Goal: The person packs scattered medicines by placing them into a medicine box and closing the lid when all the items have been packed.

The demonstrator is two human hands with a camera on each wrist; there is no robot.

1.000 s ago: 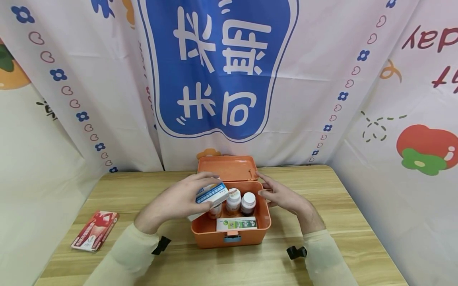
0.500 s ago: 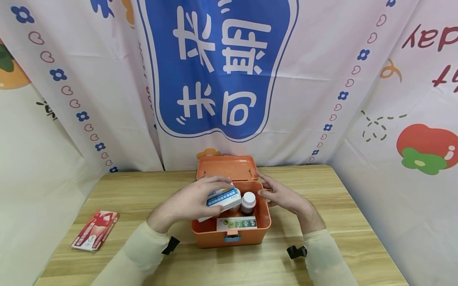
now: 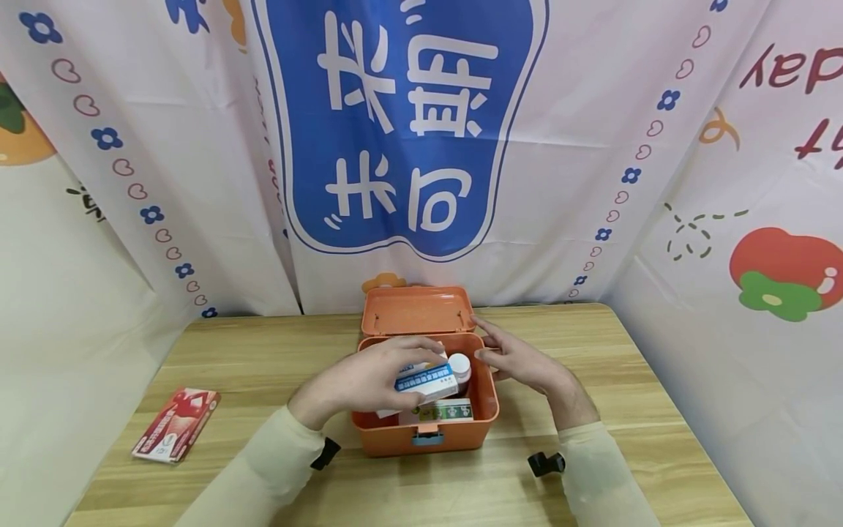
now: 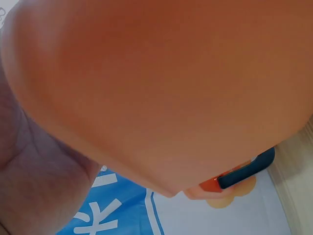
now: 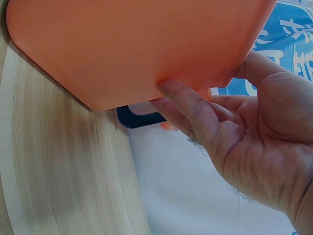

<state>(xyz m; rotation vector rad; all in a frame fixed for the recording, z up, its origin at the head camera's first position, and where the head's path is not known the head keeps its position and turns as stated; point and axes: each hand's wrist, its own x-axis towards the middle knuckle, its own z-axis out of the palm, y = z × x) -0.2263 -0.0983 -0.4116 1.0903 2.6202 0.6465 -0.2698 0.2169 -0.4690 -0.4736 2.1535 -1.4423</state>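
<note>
A blue-and-white medicine box (image 3: 428, 382) is gripped by my left hand (image 3: 372, 377) over the open orange case (image 3: 388, 441). The left hand's fingers lie on its far side and the thumb on its near side. Inside the case, a white-capped bottle (image 3: 459, 366) stands upright and a white-and-green carton (image 3: 456, 410) lies at the front; the held box hides other contents. My right hand (image 3: 527, 362) holds the case's right wall, thumb at the rim and fingers against the outside, as the right wrist view shows. In the left wrist view, the case's outer wall (image 4: 161, 88) blocks the held box.
A red-and-white medicine box (image 3: 175, 426) lies on the wooden table (image 3: 263, 351) at the left. The case's lid (image 3: 418, 311) leans back near the printed curtain (image 3: 402, 263). A blue latch (image 3: 428, 439) sits at the case's front, and a dark handle (image 5: 134, 117) shows beyond the case.
My left hand has moved right and slightly down with the medicine box, now covering bottles seen earlier. The right hand stays at the case's wall.
</note>
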